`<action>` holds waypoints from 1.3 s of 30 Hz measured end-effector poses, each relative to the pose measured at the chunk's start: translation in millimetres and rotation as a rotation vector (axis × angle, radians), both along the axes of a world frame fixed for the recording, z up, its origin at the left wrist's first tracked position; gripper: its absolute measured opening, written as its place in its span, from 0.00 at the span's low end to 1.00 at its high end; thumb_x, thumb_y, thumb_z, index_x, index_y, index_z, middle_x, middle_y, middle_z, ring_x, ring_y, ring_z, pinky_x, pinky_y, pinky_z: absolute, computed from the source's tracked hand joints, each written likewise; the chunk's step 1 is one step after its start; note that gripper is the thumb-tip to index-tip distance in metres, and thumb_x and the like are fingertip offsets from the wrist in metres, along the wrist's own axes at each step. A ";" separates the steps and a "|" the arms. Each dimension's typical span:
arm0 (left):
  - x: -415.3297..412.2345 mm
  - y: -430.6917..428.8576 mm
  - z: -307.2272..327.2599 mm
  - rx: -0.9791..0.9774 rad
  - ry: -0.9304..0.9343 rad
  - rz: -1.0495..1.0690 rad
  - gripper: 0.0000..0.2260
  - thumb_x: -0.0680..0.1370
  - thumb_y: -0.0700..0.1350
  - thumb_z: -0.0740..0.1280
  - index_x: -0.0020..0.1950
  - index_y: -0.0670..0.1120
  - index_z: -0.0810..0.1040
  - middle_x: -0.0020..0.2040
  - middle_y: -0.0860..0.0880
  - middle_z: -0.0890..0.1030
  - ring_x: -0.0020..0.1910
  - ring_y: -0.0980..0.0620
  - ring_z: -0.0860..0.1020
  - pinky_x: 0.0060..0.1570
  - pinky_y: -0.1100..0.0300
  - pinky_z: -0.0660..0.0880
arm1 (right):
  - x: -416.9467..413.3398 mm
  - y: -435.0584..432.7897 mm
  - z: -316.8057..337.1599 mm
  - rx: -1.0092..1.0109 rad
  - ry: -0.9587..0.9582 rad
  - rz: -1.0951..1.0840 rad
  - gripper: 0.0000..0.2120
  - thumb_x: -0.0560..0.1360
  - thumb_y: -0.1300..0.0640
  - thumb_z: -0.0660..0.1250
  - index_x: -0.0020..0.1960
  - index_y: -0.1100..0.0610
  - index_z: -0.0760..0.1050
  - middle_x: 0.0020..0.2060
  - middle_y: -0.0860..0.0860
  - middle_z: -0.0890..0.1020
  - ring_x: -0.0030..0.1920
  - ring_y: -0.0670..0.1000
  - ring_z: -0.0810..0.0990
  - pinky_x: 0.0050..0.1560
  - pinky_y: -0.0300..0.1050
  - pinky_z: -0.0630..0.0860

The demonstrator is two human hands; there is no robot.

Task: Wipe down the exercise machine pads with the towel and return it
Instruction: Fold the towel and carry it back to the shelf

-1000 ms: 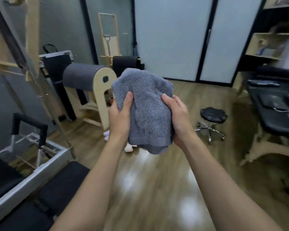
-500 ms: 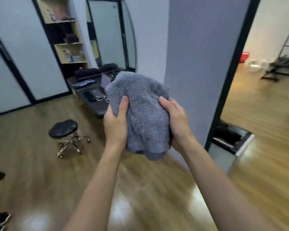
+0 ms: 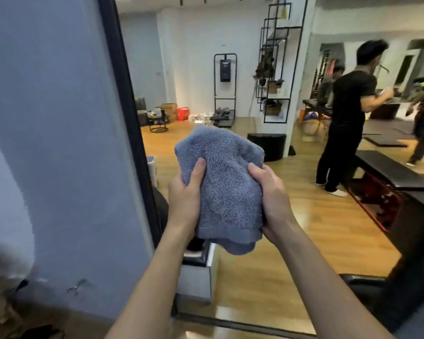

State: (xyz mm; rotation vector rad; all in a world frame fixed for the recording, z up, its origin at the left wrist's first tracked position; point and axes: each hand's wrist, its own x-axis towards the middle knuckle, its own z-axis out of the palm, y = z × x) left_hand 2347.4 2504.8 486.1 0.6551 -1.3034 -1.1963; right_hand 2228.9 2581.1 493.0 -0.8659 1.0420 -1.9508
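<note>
While both hands, left hand [image 3: 184, 199] and right hand [image 3: 271, 201], grip the bunched grey towel [image 3: 223, 189], carrying appears underway; reaching a machine pad comes next.

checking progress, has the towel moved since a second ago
Yes. The towel swung rightward: it was left of the black door frame, now right of it.

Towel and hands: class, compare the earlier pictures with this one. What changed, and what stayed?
The head turned right: the stool has left view; a person in black now shows past the door frame. Nothing taken or let go. The left hand and right hand still grip the towel, thumbs on top.
</note>
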 end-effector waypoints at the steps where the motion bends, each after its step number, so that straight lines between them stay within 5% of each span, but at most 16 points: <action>1: -22.1 -18.4 -2.5 0.001 -0.001 -0.035 0.08 0.78 0.51 0.66 0.50 0.48 0.80 0.44 0.55 0.85 0.45 0.57 0.82 0.47 0.59 0.78 | -19.8 -14.4 -1.7 0.003 -0.004 -0.034 0.07 0.78 0.57 0.64 0.53 0.58 0.76 0.47 0.57 0.84 0.47 0.56 0.82 0.51 0.55 0.79; 5: -103.8 -99.0 -11.0 0.039 -0.003 -0.153 0.17 0.77 0.55 0.67 0.58 0.44 0.80 0.49 0.50 0.85 0.49 0.53 0.83 0.48 0.56 0.78 | -94.3 -84.7 -8.8 0.009 0.003 -0.145 0.05 0.78 0.57 0.65 0.51 0.57 0.76 0.44 0.55 0.84 0.45 0.55 0.82 0.46 0.51 0.79; 8: -160.9 -167.7 -8.8 0.041 0.012 -0.196 0.15 0.78 0.52 0.66 0.56 0.41 0.79 0.46 0.49 0.85 0.45 0.54 0.82 0.41 0.61 0.77 | -145.5 -148.8 -6.1 0.009 0.024 -0.202 0.06 0.78 0.56 0.65 0.53 0.58 0.76 0.46 0.56 0.84 0.46 0.55 0.83 0.47 0.52 0.80; 16: -307.9 -355.1 21.3 0.070 0.027 -0.297 0.15 0.78 0.54 0.66 0.56 0.44 0.79 0.48 0.46 0.85 0.48 0.49 0.83 0.44 0.55 0.79 | -287.1 -330.5 23.4 0.010 0.049 -0.282 0.07 0.78 0.55 0.66 0.54 0.57 0.75 0.50 0.59 0.84 0.49 0.58 0.83 0.50 0.56 0.79; 30: -581.3 -732.8 -2.4 0.089 0.054 -0.196 0.23 0.73 0.58 0.70 0.59 0.42 0.79 0.53 0.44 0.85 0.53 0.45 0.83 0.53 0.49 0.78 | -580.7 -720.4 6.1 0.034 0.125 -0.211 0.06 0.77 0.57 0.67 0.52 0.58 0.77 0.48 0.59 0.84 0.51 0.60 0.82 0.56 0.62 0.76; 39: -711.2 -1039.9 -10.8 0.168 0.098 -0.135 0.10 0.77 0.47 0.67 0.55 0.44 0.79 0.52 0.43 0.85 0.51 0.45 0.83 0.52 0.48 0.79 | -727.7 -1039.4 -2.3 0.028 0.104 -0.131 0.02 0.76 0.58 0.67 0.48 0.55 0.78 0.47 0.59 0.83 0.50 0.59 0.81 0.57 0.62 0.76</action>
